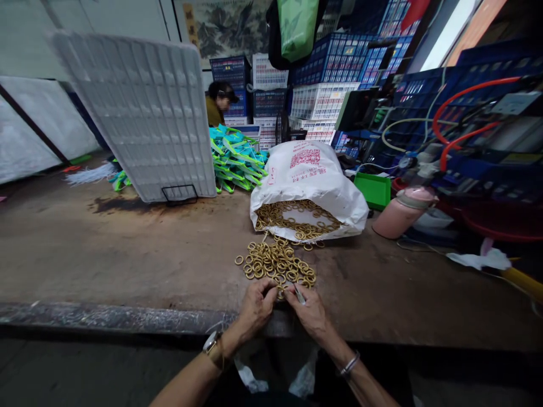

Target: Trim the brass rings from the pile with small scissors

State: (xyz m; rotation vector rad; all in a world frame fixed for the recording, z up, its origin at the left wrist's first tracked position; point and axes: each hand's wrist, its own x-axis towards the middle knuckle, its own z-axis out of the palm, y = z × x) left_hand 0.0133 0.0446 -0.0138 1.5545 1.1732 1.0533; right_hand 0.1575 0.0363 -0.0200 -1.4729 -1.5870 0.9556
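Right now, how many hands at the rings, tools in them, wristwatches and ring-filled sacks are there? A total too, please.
Hands: 2, left hand and right hand
Small metal tool: 1
Wristwatch: 1
Sack of gold-coloured rings: 1
Total: 5

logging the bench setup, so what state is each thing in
gold-coloured rings, loose heap
white sack, lying down, mouth open, more rings inside
white ribbed panel, standing on edge
green and blue pieces, piled up
left hand, fingers bent at the heap
right hand, holding a slim metal object
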